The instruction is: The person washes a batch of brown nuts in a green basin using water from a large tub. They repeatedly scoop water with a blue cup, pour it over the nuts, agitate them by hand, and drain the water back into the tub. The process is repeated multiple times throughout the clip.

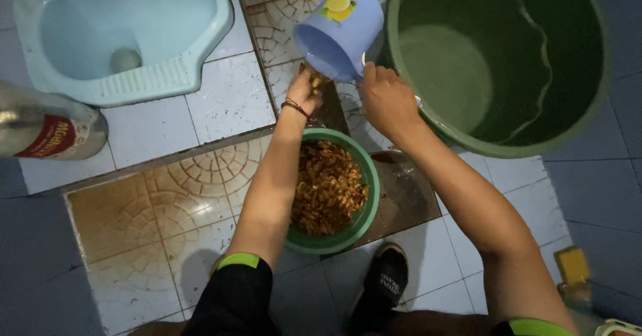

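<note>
Over the tiled floor: the person crouches above a round green plastic bowl [366, 195] that sits on a wet, stained tile between the two forearms.
Right hand [386, 98]: its fingers are wrapped shut on the handle side of a pale blue plastic scoop with a lemon print [338, 32], which is tipped so its open mouth faces down and to the left, toward the other hand.
Left hand [304, 90]: it sits just under the scoop's mouth, fingers curled in a loose bunch around a small clump of brownish shreds [315, 80]; a thin dark bracelet circles the wrist.
Bowl contents: a heap of the same brownish shredded stuff [328, 187] fills the bowl, directly below the left forearm and nearer that hand than the right.
Key relation: the scoop's long axis slants from upper right to lower left, ending just above the left hand, with the bowl below and toward the person.
Large green plastic bucket [498, 145]: it stands just right of the right hand, with water inside.
Pale blue squat toilet pan [194, 68]: it is set into the raised tiles at upper left, well apart.
Black shoe [386, 279]: it is planted just below the bowl.
</note>
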